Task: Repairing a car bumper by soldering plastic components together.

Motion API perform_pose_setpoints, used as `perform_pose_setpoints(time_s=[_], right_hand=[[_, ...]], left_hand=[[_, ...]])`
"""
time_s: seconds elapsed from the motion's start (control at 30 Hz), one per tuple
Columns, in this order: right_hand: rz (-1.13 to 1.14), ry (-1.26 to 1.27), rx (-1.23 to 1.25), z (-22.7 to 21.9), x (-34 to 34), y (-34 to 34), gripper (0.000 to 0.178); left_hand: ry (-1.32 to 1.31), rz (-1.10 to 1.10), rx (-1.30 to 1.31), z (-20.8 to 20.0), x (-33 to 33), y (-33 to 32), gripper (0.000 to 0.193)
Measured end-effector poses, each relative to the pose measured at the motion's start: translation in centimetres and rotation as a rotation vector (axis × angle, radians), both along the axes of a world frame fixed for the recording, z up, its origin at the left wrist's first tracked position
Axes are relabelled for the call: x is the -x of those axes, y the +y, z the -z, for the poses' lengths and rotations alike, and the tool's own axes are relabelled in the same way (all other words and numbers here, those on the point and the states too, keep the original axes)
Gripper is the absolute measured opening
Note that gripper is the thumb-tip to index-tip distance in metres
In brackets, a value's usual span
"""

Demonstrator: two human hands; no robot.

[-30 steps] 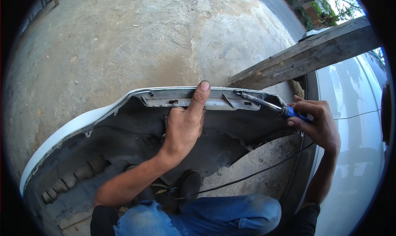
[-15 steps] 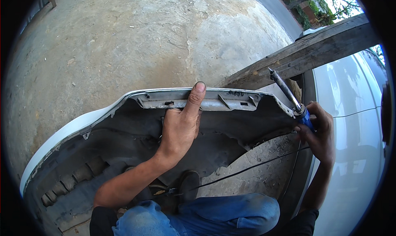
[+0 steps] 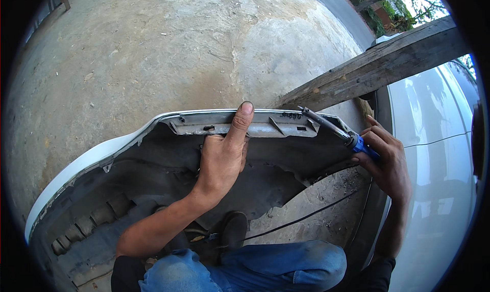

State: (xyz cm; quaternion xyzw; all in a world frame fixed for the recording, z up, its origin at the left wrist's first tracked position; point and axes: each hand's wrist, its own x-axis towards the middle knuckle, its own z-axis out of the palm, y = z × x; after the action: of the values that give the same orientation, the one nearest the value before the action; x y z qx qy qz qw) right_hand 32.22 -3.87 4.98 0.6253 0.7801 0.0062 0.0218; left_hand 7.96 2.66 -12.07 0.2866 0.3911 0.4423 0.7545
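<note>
A car bumper cover, white outside and dark inside, lies across my knees and feet with its upper edge facing away from me. My left hand grips that edge near its middle, thumb over the rim and fingers behind the flange. My right hand is closed round the blue handle of a soldering iron. Its metal shaft points left over the bumper's right corner, and the tip is close to the right end of the flange; whether it touches is unclear.
A thick wooden beam slants in from the upper right, beyond the bumper. A white car stands close at my right arm. A black cord runs over the ground near my shoe. Rough concrete spreads ahead.
My right hand has tilted the soldering iron leftward and down, bringing its tip from near the beam to the bumper's edge. My left hand keeps its grip in the same place.
</note>
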Motion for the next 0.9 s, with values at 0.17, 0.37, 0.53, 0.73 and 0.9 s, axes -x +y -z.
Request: perform_pose_setpoints(time_s=[0.17,0.37,0.53,0.73,0.9], right_hand=[[-0.103,-0.057,-0.035,0.1,-0.4,0.4,0.037],[-0.014,0.075,0.128,0.6,-1.3,1.2,0.038],[-0.065,0.203,0.234,0.3,-2.1,1.9,0.038],[-0.105,0.269,0.29,0.1,-2.8,2.6,0.037],[-0.11,0.282,0.296,0.2,-3.1,2.7,0.037]], left_hand=[[-0.01,0.0,-0.015,-0.2,0.2,0.0,0.051],[-0.035,0.003,-0.013,-0.2,0.2,0.1,0.049],[-0.014,0.001,-0.002,-0.3,0.0,0.0,0.049],[0.034,-0.024,0.0,-0.6,0.0,0.0,0.053],[0.035,-0.018,0.024,-0.9,0.0,0.0,0.054]])
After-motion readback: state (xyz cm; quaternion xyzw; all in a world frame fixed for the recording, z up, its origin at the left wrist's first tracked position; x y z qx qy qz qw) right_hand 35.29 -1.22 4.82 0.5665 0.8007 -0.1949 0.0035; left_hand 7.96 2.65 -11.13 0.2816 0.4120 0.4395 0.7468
